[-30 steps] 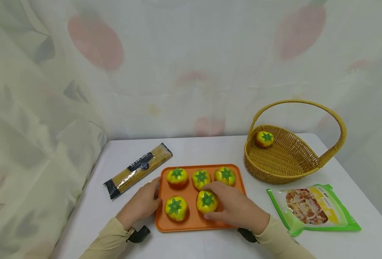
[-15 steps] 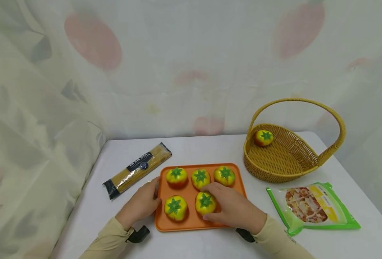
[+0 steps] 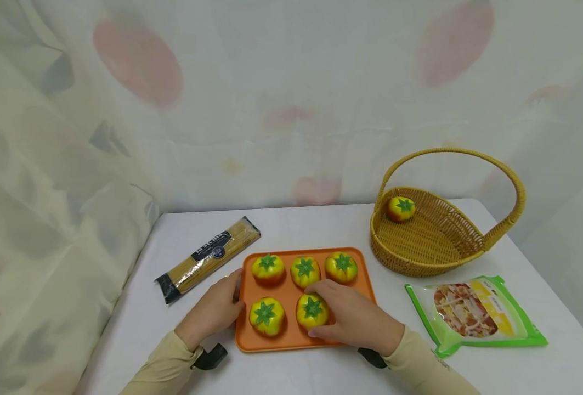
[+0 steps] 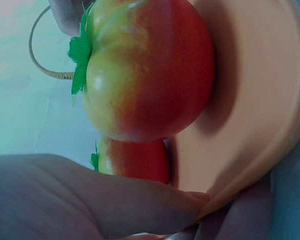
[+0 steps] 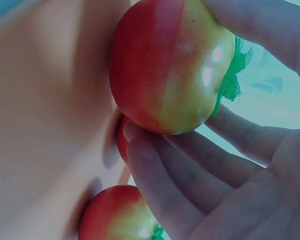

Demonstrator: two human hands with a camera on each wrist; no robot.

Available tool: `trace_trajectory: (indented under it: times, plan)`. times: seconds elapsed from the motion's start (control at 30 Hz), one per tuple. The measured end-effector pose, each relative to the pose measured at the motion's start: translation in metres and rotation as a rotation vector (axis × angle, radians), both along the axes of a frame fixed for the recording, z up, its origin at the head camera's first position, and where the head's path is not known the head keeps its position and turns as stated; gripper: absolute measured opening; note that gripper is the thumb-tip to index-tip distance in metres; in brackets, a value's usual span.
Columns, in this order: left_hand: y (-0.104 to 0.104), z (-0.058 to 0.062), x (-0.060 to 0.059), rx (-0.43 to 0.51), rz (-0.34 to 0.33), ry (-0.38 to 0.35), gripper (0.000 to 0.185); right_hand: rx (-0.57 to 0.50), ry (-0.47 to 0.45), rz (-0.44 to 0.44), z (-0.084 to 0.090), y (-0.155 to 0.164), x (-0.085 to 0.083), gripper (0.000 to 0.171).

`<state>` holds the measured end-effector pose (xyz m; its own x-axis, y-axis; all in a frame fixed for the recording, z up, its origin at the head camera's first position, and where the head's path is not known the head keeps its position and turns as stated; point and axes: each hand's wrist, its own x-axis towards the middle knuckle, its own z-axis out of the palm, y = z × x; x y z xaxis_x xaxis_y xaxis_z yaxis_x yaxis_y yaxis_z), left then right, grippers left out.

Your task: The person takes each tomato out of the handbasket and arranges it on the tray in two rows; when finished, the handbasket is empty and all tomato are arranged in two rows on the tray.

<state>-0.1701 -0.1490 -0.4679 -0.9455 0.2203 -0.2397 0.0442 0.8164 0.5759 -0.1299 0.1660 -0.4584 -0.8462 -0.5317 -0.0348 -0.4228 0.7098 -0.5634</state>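
Observation:
An orange tray [image 3: 291,307] lies on the table, bearing several yellow-and-red tomatoes with green leaf tops. My left hand [image 3: 215,307] grips the tray's left rim, its thumb over the edge and fingers below in the left wrist view. Nearest to it stand the front-left tomato [image 3: 267,316] and the back-left tomato [image 3: 269,269]. With thumb and fingers around its sides, my right hand [image 3: 352,315] holds the front-middle tomato [image 5: 165,70] low over the tray. Behind that hand sit the back-middle tomato [image 3: 305,272] and the back-right tomato [image 3: 341,267].
A wicker basket [image 3: 419,247] with a tall arched handle stands at the back right, with one tomato [image 3: 401,209] inside. In front of it lies a green-edged food bag [image 3: 474,312]. A pack of spaghetti [image 3: 209,258] lies slantwise left of the tray.

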Motion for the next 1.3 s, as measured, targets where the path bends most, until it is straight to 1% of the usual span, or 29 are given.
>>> trace_trajectory:
  times: [0.33, 0.57, 0.73, 0.97, 1.13, 1.3]
  plan:
    - [0.000, -0.002, -0.001, 0.008, -0.007, -0.003, 0.075, 0.002, -0.015, -0.001, 0.000, -0.002, 0.000, 0.060]
    - [-0.001, -0.003, -0.003, 0.010, -0.005, -0.012, 0.076, 0.015, -0.008, 0.000, 0.000, -0.002, 0.001, 0.063]
    - [0.000, -0.003, -0.003, 0.003, -0.010, -0.010, 0.076, 0.013, 0.004, 0.002, 0.002, 0.001, 0.002, 0.065]
    - [0.000, -0.002, -0.003, 0.004, -0.015, -0.010, 0.076, 0.036, 0.020, -0.001, 0.011, 0.004, 0.005, 0.072]
    - [0.000, 0.000, -0.002, 0.035, 0.002, -0.031, 0.076, 0.023, 0.034, 0.013, 0.022, 0.006, 0.006, 0.071]
    - [-0.002, -0.001, -0.001, 0.041, 0.006, -0.041, 0.076, 0.018, 0.049, 0.009, 0.029, 0.007, 0.008, 0.068]
